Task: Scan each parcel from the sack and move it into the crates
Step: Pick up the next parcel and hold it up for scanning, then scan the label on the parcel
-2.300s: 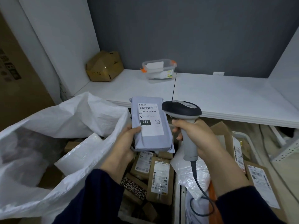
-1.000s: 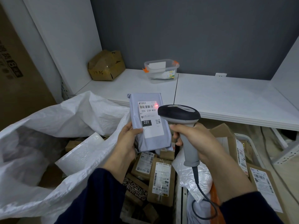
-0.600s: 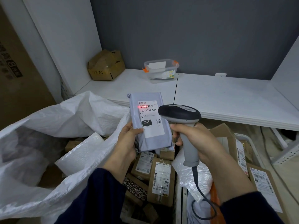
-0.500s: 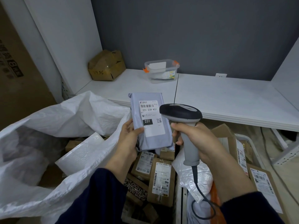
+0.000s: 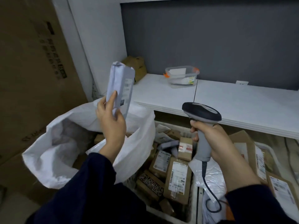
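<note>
My left hand point(image 5: 111, 120) grips the lower end of a grey-blue mailer parcel point(image 5: 120, 84) and holds it upright above the white woven sack point(image 5: 64, 143), its label turned edge-on to the right. My right hand point(image 5: 212, 143) grips the handle of a grey barcode scanner point(image 5: 202, 113), whose dark head points left, well apart from the parcel. Below the hands a white crate point(image 5: 192, 212) holds several brown labelled parcels point(image 5: 178, 177). A second crate point(image 5: 267, 147) on the right holds cardboard parcels.
A white shelf point(image 5: 234, 101) runs behind the crates, with a clear plastic tub point(image 5: 182, 76) and a crumpled brown box point(image 5: 137, 67) on it. A large cardboard carton point(image 5: 32, 62) stands at the left. The scanner's cable point(image 5: 208, 196) hangs over the crates.
My left hand has lifted the grey-blue parcel up and to the left, away from the scanner, turning its label sideways. The red scan light has gone out. The view has shifted left.
</note>
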